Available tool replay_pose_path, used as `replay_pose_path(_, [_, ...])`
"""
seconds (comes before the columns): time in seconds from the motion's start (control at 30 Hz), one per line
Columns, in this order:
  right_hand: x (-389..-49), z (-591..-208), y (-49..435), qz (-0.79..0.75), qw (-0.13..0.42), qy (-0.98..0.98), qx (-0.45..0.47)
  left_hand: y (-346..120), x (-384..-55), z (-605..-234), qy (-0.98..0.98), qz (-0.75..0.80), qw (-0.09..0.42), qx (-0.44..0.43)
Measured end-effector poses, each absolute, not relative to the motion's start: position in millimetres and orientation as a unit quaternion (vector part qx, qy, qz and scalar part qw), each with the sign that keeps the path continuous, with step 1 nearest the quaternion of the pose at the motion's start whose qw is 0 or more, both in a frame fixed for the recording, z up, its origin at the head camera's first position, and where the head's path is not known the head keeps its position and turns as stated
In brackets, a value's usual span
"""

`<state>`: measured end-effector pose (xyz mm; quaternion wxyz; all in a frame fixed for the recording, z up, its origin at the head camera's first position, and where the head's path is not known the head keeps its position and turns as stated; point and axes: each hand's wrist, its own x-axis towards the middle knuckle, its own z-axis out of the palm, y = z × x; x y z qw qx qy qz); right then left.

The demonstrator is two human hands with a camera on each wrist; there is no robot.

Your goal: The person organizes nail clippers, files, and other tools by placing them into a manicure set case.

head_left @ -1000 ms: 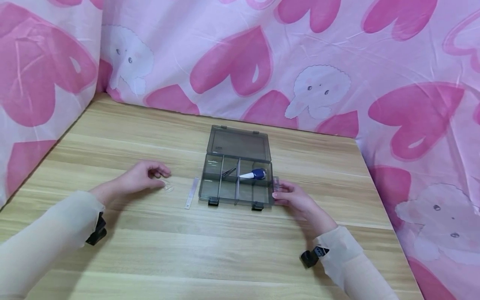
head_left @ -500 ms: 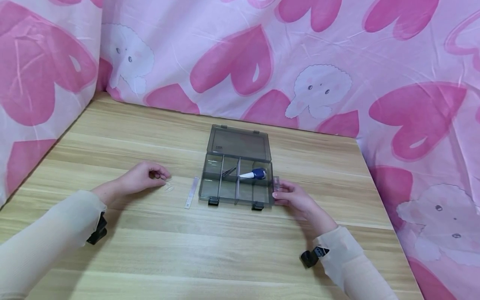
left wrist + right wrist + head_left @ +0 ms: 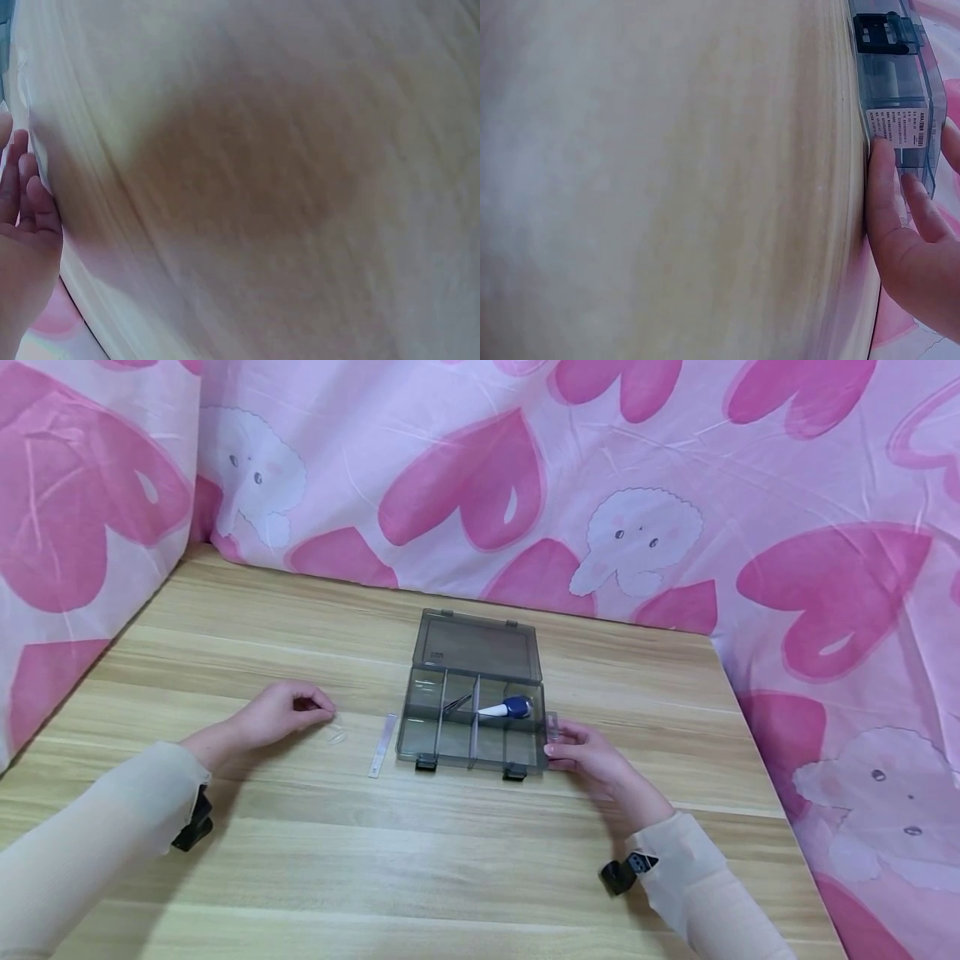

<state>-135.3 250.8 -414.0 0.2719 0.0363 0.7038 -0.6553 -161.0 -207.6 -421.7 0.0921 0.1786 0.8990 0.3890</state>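
A smoky-grey compartment box (image 3: 491, 745) stands with its lid (image 3: 478, 647) up on the wooden table. Inside lie tweezers (image 3: 458, 702) and a small dark-blue bottle (image 3: 516, 707) with a white pointed tip. My right hand (image 3: 588, 757) holds the box at its right side; in the right wrist view its fingertips touch the box near a printed label (image 3: 897, 127). To the left, thumb and forefinger of my left hand (image 3: 273, 714) pinch a tiny clear piece, barely visible. Thin clear curved pieces (image 3: 337, 737) lie just beyond those fingertips. The left wrist view cuts off most of the hand.
A narrow pale strip (image 3: 383, 745) lies on the table between the left hand and the box. Pink heart-patterned cloth (image 3: 465, 477) hangs along the table's back and sides.
The left thumb and forefinger have come together and lifted slightly away from the clear pieces. Right hand and box stay in place.
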Motion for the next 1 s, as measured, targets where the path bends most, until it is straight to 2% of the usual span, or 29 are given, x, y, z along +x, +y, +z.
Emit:
replay_pose_path(0.43, [-134.1,-410.6,249.7,-0.653,0.271,0.706,0.045,-205.7,-161.3,-414.7,0.883,0.431,0.115,0.145])
replay_pose_path(0.67, [-133.3,-409.9,251.2,-0.653,0.276,0.704,0.042,-197.5,-165.4,-405.2,0.892,0.414,0.088,0.16])
replay_pose_path(1.0, [-134.3,-408.8,248.4,-0.652,0.278,0.704,0.053,-178.1,-172.7,-389.1,0.884,0.426,0.096,0.169])
